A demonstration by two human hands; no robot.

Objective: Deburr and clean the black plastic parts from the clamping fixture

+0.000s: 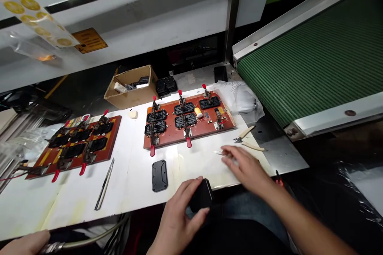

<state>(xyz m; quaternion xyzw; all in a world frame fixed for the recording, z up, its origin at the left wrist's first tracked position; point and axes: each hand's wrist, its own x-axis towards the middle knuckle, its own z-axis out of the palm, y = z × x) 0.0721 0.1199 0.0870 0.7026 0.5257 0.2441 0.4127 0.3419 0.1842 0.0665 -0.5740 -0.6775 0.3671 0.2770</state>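
Observation:
My left hand (176, 219) grips a black plastic part (202, 197) at the near edge of the white table (134, 195). My right hand (247, 168) lies flat and blurred on the table, fingers apart, its fingertips at a thin metal tool (219, 153). A second black part (159, 175) lies flat on the table left of my left hand. Beyond both hands sits a red fixture board (172, 134) carrying several black parts under red-handled clamps.
A second red fixture board (112, 143) lies at the left, a metal blade tool (104, 183) in front of it. Side cutters (248, 139), a plastic bag (239, 95), a cardboard box (131, 85) and a green conveyor belt (314, 55) surround the table. Another person's hand (24, 243) shows bottom left.

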